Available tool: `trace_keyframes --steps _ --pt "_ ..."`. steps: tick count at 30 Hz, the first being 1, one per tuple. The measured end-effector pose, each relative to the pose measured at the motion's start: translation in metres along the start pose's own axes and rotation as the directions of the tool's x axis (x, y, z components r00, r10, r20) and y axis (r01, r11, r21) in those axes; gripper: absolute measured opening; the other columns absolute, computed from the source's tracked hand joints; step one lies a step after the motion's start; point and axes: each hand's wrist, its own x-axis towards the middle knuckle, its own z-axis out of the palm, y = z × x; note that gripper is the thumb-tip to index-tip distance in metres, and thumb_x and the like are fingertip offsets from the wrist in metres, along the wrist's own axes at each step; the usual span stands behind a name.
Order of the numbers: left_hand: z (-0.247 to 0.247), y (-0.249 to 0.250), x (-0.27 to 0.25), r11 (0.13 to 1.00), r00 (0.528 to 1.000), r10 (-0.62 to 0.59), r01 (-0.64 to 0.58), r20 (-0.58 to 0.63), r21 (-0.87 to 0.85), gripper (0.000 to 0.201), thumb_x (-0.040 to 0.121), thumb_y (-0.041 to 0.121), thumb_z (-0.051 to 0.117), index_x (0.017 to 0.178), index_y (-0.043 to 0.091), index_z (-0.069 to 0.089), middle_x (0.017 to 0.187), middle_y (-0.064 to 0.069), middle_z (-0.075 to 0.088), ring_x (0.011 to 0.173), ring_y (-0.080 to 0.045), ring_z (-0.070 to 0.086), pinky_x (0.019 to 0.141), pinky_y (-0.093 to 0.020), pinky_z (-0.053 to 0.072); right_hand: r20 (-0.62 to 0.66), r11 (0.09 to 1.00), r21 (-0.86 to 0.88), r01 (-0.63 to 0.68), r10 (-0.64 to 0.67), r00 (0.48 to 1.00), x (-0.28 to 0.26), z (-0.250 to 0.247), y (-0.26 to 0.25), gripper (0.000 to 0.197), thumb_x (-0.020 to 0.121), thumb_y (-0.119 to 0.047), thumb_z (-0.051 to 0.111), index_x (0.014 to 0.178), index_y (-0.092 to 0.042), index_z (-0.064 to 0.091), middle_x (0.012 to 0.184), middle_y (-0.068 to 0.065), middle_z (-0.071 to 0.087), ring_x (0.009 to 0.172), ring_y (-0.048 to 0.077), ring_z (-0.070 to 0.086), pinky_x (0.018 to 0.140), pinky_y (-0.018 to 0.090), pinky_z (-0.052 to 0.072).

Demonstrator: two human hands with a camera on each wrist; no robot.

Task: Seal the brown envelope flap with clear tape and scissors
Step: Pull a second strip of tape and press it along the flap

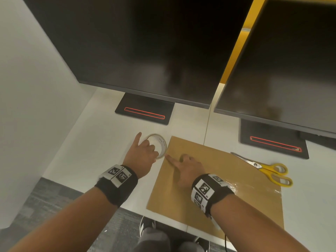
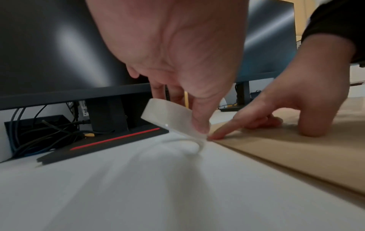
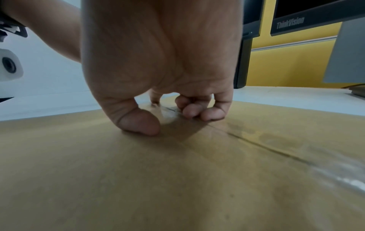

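The brown envelope (image 1: 227, 193) lies flat on the white desk, and a clear tape strip (image 1: 258, 187) runs shiny along its flap seam. My left hand (image 1: 145, 151) grips the clear tape roll (image 1: 157, 144) just off the envelope's left edge, thumb on the roll (image 2: 168, 114), which is tilted up. My right hand (image 1: 184, 165) rests on the envelope (image 3: 138, 171). Its straight index finger presses the tape down at the left edge (image 2: 217, 136), the thumb touches the paper and the other fingers are curled. Yellow-handled scissors (image 1: 271, 170) lie shut beside the envelope's far right edge.
Two dark monitors (image 1: 145, 48) stand on black bases (image 1: 145, 110) at the back of the desk, with cables behind them. A white wall is at the left and a yellow partition (image 1: 234, 51) behind. The envelope overhangs the desk's front edge (image 1: 138, 210).
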Motion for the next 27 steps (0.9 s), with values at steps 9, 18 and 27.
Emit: trace_keyframes --steps 9,18,27 --pt "0.028 -0.002 0.000 0.961 0.989 -0.145 0.136 -0.022 -0.241 0.028 0.097 0.038 0.040 0.112 0.028 0.061 0.118 0.007 0.059 0.122 -0.012 0.049 0.115 -0.052 -0.005 0.021 1.000 0.028 0.012 -0.013 1.000 0.002 -0.003 0.002 0.098 0.078 -0.023 0.061 0.142 -0.054 -0.006 0.140 0.009 0.034 0.122 0.028 0.044 0.095 0.040 0.047" --pt "0.041 0.001 0.002 0.881 0.962 -0.228 0.139 -0.149 -0.452 0.023 0.089 0.032 0.055 0.109 0.023 0.061 0.120 0.006 0.059 0.117 -0.013 0.056 0.117 -0.050 0.007 0.005 1.000 0.006 0.021 -0.021 1.000 0.004 0.003 0.002 0.098 0.079 -0.026 0.061 0.141 -0.054 -0.010 0.132 0.010 0.038 0.113 0.028 0.049 0.090 0.039 0.048" --pt "-0.003 0.039 0.010 0.868 0.963 -0.070 -0.069 -0.260 -0.492 0.044 0.076 0.023 0.062 0.119 0.020 0.057 0.132 -0.004 0.053 0.127 -0.023 0.048 0.111 -0.057 0.020 -0.188 0.982 0.153 0.107 -0.077 0.979 -0.015 0.016 0.020 0.085 0.080 -0.021 0.054 0.150 -0.032 0.007 0.142 0.010 0.035 0.126 0.030 0.042 0.104 0.038 0.036"
